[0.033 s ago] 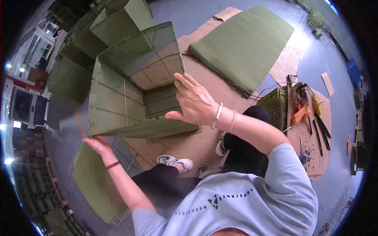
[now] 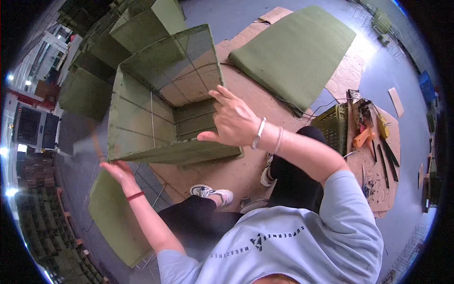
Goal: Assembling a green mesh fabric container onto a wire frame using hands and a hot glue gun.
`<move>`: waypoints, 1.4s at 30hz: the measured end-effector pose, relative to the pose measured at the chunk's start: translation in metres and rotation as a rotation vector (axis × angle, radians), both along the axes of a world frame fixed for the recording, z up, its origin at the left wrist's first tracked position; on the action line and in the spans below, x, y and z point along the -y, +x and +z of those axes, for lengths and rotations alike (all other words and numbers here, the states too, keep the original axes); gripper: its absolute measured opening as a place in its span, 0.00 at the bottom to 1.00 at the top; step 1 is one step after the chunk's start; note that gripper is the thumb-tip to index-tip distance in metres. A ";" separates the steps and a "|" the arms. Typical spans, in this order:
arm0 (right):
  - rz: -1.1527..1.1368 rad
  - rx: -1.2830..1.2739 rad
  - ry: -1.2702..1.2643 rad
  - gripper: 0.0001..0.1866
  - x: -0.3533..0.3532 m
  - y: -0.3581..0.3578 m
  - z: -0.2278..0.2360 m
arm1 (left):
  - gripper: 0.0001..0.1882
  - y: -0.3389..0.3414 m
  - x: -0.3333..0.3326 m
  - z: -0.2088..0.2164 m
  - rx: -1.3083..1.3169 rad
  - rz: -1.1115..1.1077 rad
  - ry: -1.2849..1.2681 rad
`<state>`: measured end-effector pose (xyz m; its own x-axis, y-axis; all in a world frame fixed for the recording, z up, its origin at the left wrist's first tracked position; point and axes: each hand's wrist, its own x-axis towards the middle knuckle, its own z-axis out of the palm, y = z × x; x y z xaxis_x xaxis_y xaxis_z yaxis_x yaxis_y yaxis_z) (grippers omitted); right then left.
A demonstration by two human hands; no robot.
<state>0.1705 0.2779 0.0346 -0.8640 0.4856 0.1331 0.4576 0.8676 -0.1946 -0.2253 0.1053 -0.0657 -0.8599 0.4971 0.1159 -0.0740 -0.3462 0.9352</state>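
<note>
The right hand is laid open, fingers spread, on the near corner of the green mesh cage; nothing is gripped. The left hand is held flat and open under the cage's lower left corner, touching the bottom flap. The cage stands on the cardboard sheet on the floor, just in front of the knees. It is judged light but floppy: thin wire grid lined with green felt, panels likely to swing at the joints. Hold is best taken at the wire edges and corners, not mid-panel.

Behind the cage, more green cages are stacked. To the cage's right, a flat green panel lies on cardboard. Further right, a green crate and a board with tools, orange and yellow handles. Below-left of the cage, another green panel lies flat. No labels can be made out on the goods.
</note>
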 end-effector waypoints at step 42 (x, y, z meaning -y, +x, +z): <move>-0.231 -1.106 -1.191 0.18 -0.051 0.045 -0.072 | 0.13 0.203 0.059 0.063 -1.274 0.080 -0.794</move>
<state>0.2159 0.3285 -0.0375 -0.5078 0.8579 0.0786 -0.2584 -0.0647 -0.9639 -0.0218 0.0458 -0.0028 -0.4210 0.7454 0.5168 0.9047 0.3042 0.2982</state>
